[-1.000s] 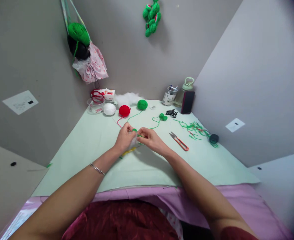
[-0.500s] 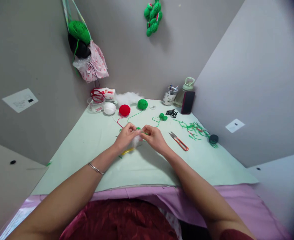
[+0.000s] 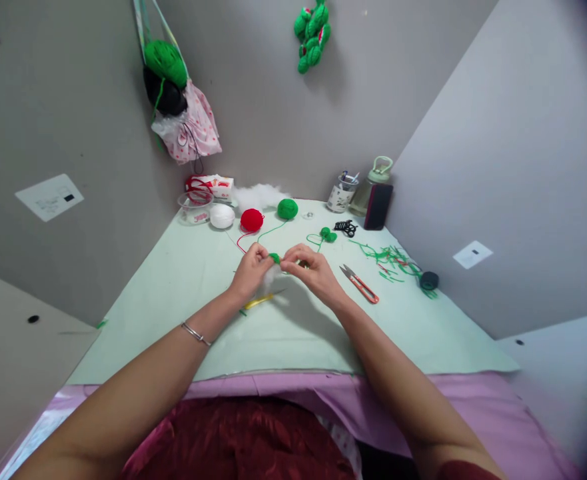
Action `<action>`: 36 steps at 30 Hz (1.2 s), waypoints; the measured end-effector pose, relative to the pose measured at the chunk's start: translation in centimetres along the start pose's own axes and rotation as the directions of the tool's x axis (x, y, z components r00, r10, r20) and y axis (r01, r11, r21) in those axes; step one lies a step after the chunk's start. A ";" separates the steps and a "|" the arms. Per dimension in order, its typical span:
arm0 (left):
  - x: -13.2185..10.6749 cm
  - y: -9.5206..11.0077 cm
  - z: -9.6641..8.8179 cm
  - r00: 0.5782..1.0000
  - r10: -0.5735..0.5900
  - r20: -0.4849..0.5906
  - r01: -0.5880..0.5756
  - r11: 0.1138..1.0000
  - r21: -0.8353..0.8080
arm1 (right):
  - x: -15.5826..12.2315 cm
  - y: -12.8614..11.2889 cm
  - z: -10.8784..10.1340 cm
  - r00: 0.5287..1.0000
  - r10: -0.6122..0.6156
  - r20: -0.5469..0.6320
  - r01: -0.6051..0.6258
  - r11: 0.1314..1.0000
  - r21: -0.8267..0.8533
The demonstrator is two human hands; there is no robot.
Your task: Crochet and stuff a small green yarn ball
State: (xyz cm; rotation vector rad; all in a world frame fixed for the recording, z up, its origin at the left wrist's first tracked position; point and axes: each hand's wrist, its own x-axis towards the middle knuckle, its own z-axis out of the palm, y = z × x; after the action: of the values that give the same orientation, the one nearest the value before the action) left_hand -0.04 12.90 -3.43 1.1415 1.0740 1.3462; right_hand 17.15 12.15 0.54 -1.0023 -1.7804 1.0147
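Between my hands is a small green crocheted piece (image 3: pixel 274 258), mostly covered by fingers. My left hand (image 3: pixel 250 270) pinches it from the left, with a tuft of white stuffing (image 3: pixel 269 279) just below those fingers. At its right end, my right hand (image 3: pixel 309 267) has thumb and fingertips closed on it. A yellow-handled crochet hook (image 3: pixel 259 301) lies on the table just below my hands. Behind them rest a red yarn ball (image 3: pixel 252 220), a green yarn ball (image 3: pixel 288 209) and a white yarn ball (image 3: pixel 222 216).
Orange thread snips (image 3: pixel 360 285) and green yarn scraps (image 3: pixel 390 259) lie to the right, by a black tape roll (image 3: pixel 428 281). At the back stand a pen cup (image 3: pixel 342 195), a bottle (image 3: pixel 363 193) and a phone (image 3: pixel 378 207). White fibrefill (image 3: pixel 260 197) sits along the wall.
My right hand has shifted slightly, its fingers now stretched further over the piece's right end. More of the green piece shows, and less white stuffing. The whole view has moved a little.
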 end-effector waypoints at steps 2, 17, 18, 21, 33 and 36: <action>-0.1 -0.1 0.0 0.999 -0.020 0.032 0.021 0.999 -0.040 | 0.0 -0.2 -0.2 0.998 -0.055 -0.034 0.059 0.993 0.103; -0.6 0.0 0.5 0.994 -0.055 0.095 0.068 0.987 -0.146 | 0.4 2.0 0.7 0.997 0.073 -0.028 -0.077 0.986 -0.146; -0.7 0.1 0.5 0.992 -0.057 0.115 0.074 0.986 -0.149 | 0.4 2.1 0.7 0.996 0.080 -0.042 -0.085 0.985 -0.150; -0.7 0.6 0.4 0.983 -0.054 0.175 0.083 0.983 -0.163 | 0.5 2.2 0.5 0.992 0.103 -0.067 -0.111 0.986 -0.126; -0.1 0.5 -0.2 0.982 -0.063 0.179 0.067 0.998 -0.020 | 0.2 0.9 -0.3 0.991 0.122 0.046 -0.122 0.992 -0.018; 0.1 0.1 -0.1 0.996 -0.028 0.082 0.026 0.999 0.020 | -0.1 0.3 0.0 0.987 0.108 0.117 -0.107 0.994 -0.021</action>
State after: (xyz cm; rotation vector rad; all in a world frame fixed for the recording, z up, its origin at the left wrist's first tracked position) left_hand -0.19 12.99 -3.39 1.1822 1.0417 1.2597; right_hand 17.23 12.14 0.24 -1.0766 -1.8475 1.1500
